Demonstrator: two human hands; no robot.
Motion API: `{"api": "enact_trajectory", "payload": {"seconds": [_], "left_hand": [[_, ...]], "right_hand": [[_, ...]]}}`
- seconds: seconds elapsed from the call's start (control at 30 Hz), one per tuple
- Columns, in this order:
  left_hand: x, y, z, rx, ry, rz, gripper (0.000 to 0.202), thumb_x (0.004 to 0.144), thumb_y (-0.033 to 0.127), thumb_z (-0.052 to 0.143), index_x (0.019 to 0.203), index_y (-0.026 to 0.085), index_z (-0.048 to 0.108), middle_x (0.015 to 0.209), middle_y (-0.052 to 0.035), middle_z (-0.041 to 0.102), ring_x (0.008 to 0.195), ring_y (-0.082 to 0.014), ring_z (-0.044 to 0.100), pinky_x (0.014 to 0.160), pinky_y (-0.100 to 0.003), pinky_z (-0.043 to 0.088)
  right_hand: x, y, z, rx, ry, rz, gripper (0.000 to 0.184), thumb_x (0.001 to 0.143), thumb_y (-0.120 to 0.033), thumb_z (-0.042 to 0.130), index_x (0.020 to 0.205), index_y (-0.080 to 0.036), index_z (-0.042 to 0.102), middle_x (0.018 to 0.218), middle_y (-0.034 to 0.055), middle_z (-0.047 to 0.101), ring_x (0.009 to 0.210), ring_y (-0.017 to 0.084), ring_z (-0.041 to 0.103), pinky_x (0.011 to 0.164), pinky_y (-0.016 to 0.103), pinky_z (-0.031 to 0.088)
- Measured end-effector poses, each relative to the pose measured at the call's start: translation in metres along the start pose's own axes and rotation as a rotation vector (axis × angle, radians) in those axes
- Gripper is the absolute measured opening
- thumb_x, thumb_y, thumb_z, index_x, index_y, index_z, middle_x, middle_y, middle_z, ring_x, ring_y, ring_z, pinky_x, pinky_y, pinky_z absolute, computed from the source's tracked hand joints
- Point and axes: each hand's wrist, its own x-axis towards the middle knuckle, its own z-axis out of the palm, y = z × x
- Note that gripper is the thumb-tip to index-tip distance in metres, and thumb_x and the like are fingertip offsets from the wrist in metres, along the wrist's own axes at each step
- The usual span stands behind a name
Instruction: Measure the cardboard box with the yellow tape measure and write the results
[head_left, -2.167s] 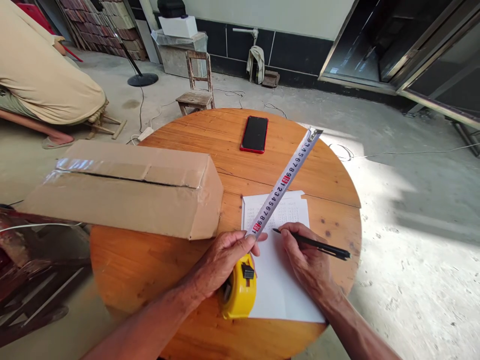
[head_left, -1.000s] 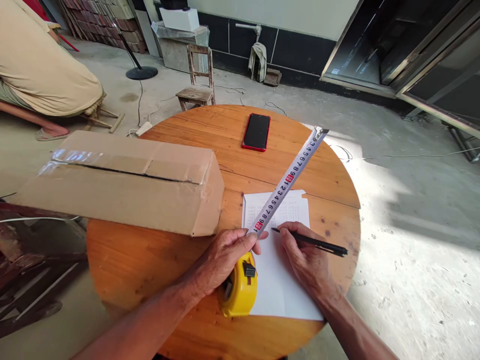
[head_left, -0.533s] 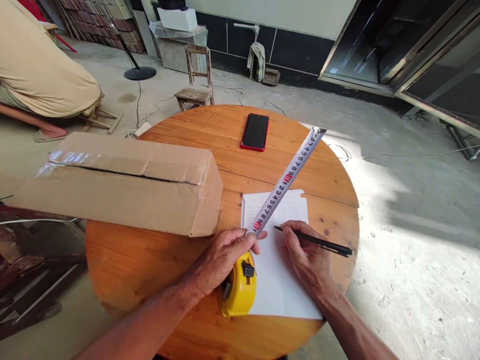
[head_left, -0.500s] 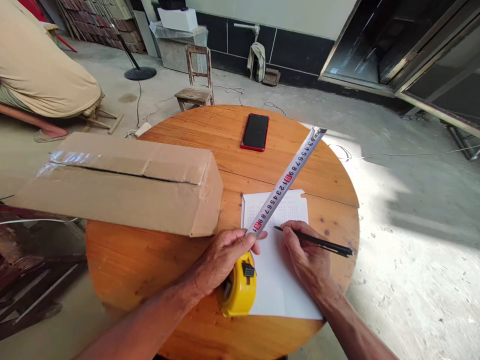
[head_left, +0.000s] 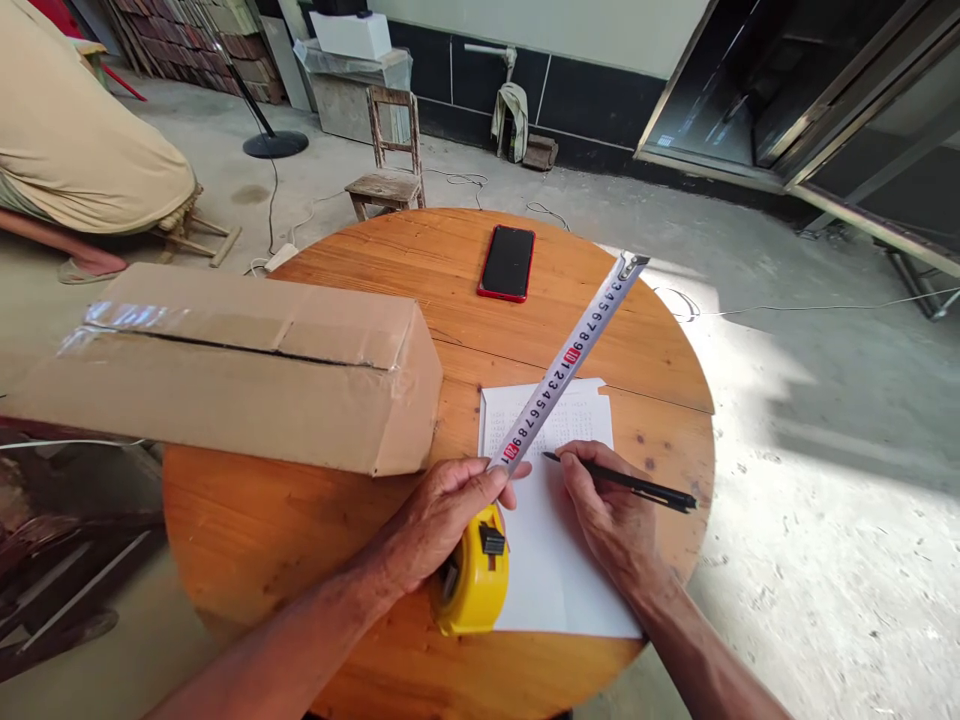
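My left hand (head_left: 442, 515) is closed, pinching the blade of a yellow tape measure (head_left: 481, 590) between thumb and fingers. The blade slants up and right from the hand, over the top of the paper, with the figure 20 in red close to my thumb. A black pen (head_left: 637, 485) sits in the closed fingers of my right hand (head_left: 611, 515), its tip close to the white paper (head_left: 555, 560). Rows of small writing fill the sheet's upper part; the lower part is blank. Some of the writing is hidden under the blade.
A taped cardboard box (head_left: 300, 420) lies on the left of the round wooden table (head_left: 247, 540), overhanging its edge. Near the far edge lies a phone (head_left: 507, 262) in a red case. Beyond stand a small wooden chair (head_left: 386, 187) and, at left, a person in beige cloth (head_left: 90, 150).
The whole view has shifted slightly, so things sit a little further left. Both hands keep their grips on the tape measure and the pen.
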Motion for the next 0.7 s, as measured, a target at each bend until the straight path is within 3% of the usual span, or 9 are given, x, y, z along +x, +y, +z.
{"api": "enact_trajectory", "payload": {"seconds": [0.1,0.23,0.37,0.57,0.7], "left_hand": [[0.0009,0.0001,0.0004,-0.013,0.007,0.001,0.029,0.083,0.040,0.051,0.070,0.015,0.055,0.091,-0.0128,0.070,0.053,-0.0110,0.054,0.047,-0.021,0.038],[0.0013,0.0003,0.0004,-0.027,0.015,0.010,0.029,0.083,0.039,0.052,0.070,0.014,0.057,0.123,-0.0141,0.060,0.053,-0.0082,0.054,0.048,-0.022,0.039],[0.0001,0.0003,0.0004,-0.012,0.016,0.004,0.030,0.083,0.040,0.052,0.070,0.014,0.057,0.120,-0.0143,0.061,0.053,-0.0083,0.054,0.048,-0.022,0.039],[0.0006,-0.0004,0.0004,0.004,0.005,-0.003,0.030,0.085,0.042,0.050,0.074,0.015,0.057,0.088,-0.0118,0.072,0.052,-0.0103,0.054,0.049,-0.022,0.037],[0.0006,-0.0008,-0.0012,0.004,0.006,0.009,0.031,0.085,0.042,0.050,0.073,0.015,0.058,0.102,-0.0129,0.070,0.055,-0.0097,0.055,0.050,-0.022,0.037]], "right_hand": [[-0.0002,-0.0003,0.0001,-0.022,-0.002,0.005,0.011,0.086,-0.028,0.053,0.083,-0.021,0.061,0.061,-0.0035,0.054,0.051,0.009,0.045,0.047,0.021,0.036],[-0.0004,-0.0038,-0.0018,0.032,0.042,0.028,0.011,0.086,-0.029,0.054,0.083,-0.021,0.060,0.058,-0.0043,0.052,0.049,0.009,0.046,0.045,0.020,0.036],[0.0000,-0.0055,-0.0030,0.081,0.076,0.039,0.012,0.086,-0.031,0.054,0.081,-0.020,0.059,0.059,-0.0044,0.052,0.050,0.008,0.045,0.047,0.020,0.036],[-0.0006,-0.0018,-0.0008,0.076,0.050,0.092,0.014,0.086,-0.033,0.053,0.084,-0.021,0.059,0.058,-0.0048,0.050,0.048,0.008,0.041,0.044,0.020,0.033],[0.0001,-0.0031,0.0003,0.068,0.040,0.090,0.015,0.086,-0.033,0.053,0.082,-0.020,0.060,0.059,-0.0042,0.051,0.050,0.008,0.042,0.046,0.021,0.034]]}}
